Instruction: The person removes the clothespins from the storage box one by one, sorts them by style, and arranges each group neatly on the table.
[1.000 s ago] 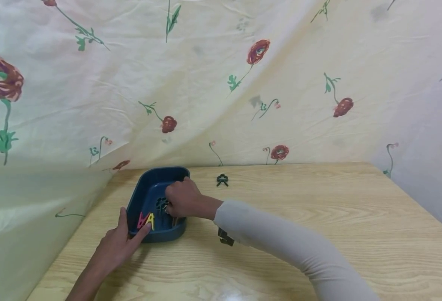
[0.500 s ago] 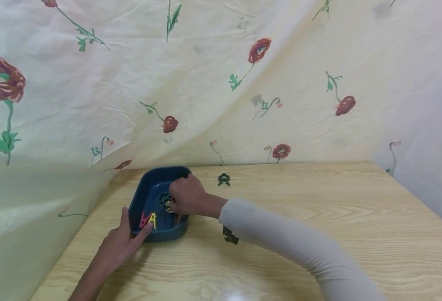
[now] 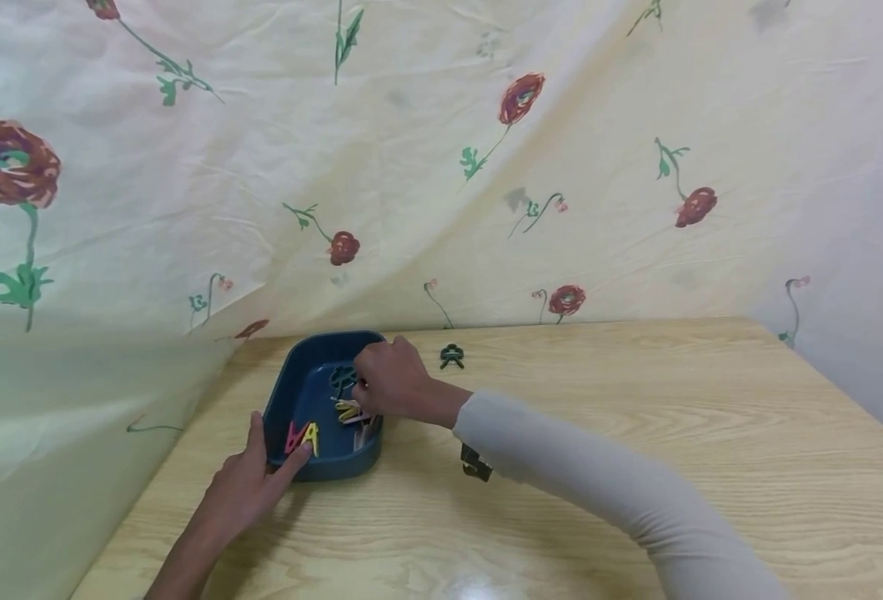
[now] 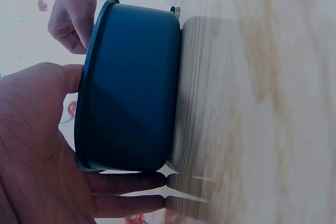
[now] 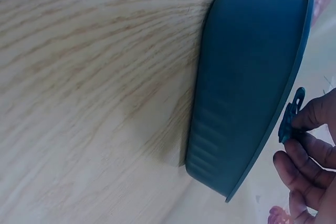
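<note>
A blue plastic bin (image 3: 328,471) stands at the left of the table. My left hand (image 3: 242,483) grips its near left corner, the thumb over the rim and the fingers along the outside. Over the bin's right side, my right hand (image 3: 396,379) pinches a dark green flower-shaped spring clip (image 5: 289,116) between thumb and fingers; the clip sits just above the rim in the right wrist view. Inside the bin, a pink clothespin (image 3: 293,437) and a yellow clothespin (image 3: 311,437) lie near my left thumb. Several more clothespins (image 3: 349,412) lie below my right hand, partly hidden by it.
Another dark green flower-shaped clip (image 3: 452,356) rests on the wooden table (image 3: 599,375) near its back edge. A black clip (image 3: 475,463) lies under the right forearm, partly covered by the sleeve. A floral cloth (image 3: 411,167) hangs behind the table and along its left side.
My right hand has risen toward the back right with the dark green clip, uncovering more of the clothespins in the bin. My left hand keeps its hold on the bin.
</note>
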Motion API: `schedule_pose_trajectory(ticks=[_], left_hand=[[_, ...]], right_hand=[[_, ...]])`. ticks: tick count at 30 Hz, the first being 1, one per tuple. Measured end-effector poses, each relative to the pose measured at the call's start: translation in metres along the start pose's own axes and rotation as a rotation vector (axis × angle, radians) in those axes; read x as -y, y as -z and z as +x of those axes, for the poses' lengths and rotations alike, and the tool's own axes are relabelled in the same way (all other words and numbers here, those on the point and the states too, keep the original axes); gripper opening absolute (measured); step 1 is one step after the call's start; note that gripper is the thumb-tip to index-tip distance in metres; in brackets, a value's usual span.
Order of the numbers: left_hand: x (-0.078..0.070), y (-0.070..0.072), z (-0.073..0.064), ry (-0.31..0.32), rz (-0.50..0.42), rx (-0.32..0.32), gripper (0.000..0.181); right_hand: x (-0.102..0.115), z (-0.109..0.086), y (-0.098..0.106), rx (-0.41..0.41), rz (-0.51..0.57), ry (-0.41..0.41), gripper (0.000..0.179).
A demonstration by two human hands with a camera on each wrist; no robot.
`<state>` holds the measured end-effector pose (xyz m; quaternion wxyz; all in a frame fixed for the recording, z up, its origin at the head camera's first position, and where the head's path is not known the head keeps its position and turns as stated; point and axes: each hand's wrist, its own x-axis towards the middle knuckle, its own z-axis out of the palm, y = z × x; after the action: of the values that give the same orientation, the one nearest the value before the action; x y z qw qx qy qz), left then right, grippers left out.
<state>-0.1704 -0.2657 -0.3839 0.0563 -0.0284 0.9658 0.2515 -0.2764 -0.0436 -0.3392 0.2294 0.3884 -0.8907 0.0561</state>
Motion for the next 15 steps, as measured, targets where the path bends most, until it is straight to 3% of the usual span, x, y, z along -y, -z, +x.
schedule_pose_trajectory(ticks=[15], left_hand=[[-0.004, 0.001, -0.002, 0.001, 0.003, -0.007, 0.114]], right_hand=[[-0.020, -0.006, 0.002, -0.094, 0.021, -0.066, 0.044]])
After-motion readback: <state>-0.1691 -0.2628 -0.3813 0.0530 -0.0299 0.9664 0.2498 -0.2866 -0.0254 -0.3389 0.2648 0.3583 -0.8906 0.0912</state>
